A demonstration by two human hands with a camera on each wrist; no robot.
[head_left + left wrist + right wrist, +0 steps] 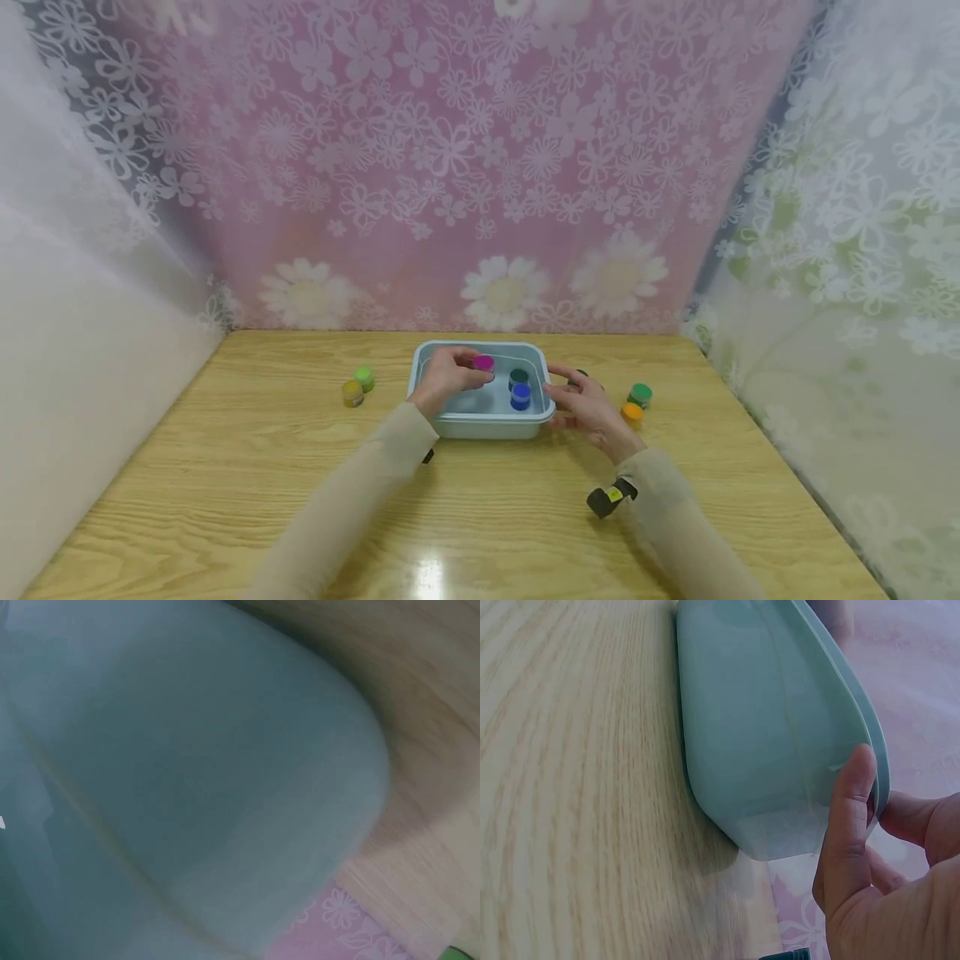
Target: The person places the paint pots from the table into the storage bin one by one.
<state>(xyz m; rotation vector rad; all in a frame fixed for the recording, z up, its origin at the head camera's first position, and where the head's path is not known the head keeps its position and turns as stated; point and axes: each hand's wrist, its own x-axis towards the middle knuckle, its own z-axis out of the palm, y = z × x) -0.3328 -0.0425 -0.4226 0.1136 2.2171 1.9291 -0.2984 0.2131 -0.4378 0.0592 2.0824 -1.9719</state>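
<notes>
A light blue plastic tub (pixel 487 427) sits on the table, its outer wall (pixel 225 750) filling most of the left wrist view. Reaching over its left part, my left hand (pixel 447 379) pinches a small paint jar with a magenta lid (pixel 484 363) between thumb and fingers. A blue jar (pixel 521 397) and a dark green jar (pixel 518 380) stand inside at the right. At the tub's right end, my right hand (pixel 588 408) grips the rim, with the thumb and fingers on either side of it in the right wrist view.
Left of the tub are a yellow jar (pixel 352 393) and a light green jar (pixel 363 379). On the right stand a green jar (pixel 640 394), an orange jar (pixel 632 413) and a dark jar (pixel 577 377) partly behind my right hand. A floral curtain (pixel 480 167) closes the back.
</notes>
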